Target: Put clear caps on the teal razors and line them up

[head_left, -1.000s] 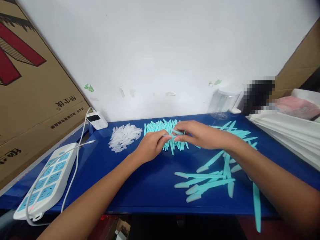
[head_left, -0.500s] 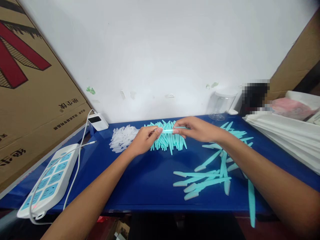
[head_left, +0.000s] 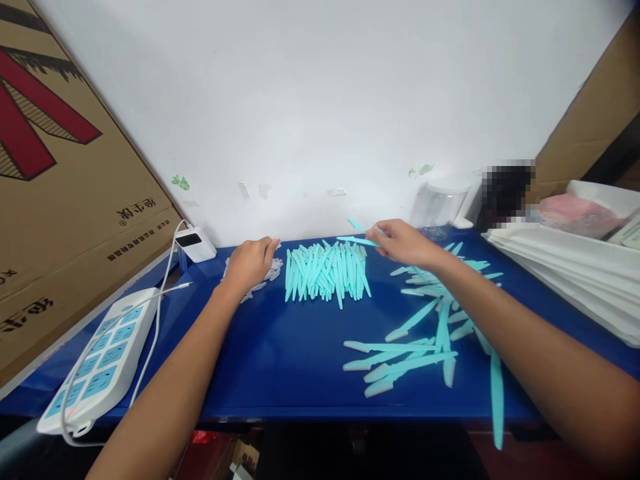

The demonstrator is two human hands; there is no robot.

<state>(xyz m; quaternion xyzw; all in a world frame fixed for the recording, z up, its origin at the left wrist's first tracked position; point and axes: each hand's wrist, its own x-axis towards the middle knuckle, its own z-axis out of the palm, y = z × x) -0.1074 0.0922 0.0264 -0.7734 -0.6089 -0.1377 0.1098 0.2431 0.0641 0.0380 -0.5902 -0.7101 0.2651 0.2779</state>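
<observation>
My left hand (head_left: 249, 265) is closed in a pinch over the heap of translucent white blade caps (head_left: 273, 270), with a small pale cap showing at its fingertips. It covers much of that heap. My right hand (head_left: 397, 241) grips at least two turquoise eyebrow razors (head_left: 356, 239), their ends sticking out to the left past the thumb and fingers. Below and left of it lies a dense row of turquoise eyebrow razors (head_left: 327, 273). More razors, loose and crossed over each other, lie scattered (head_left: 400, 363) under and beside my right forearm, some with pale blade ends.
A blue table (head_left: 290, 373) carries everything. At left are a white power strip (head_left: 100, 360), a cable, a small white device (head_left: 196, 244) and a large cardboard box (head_left: 75, 200). A clear jar (head_left: 443, 207) and stacked white trays (head_left: 565, 267) stand at right.
My hands have moved apart from one razor held between them above the row. The left went left to the caps; the right moved slightly right and up with razors in it.
</observation>
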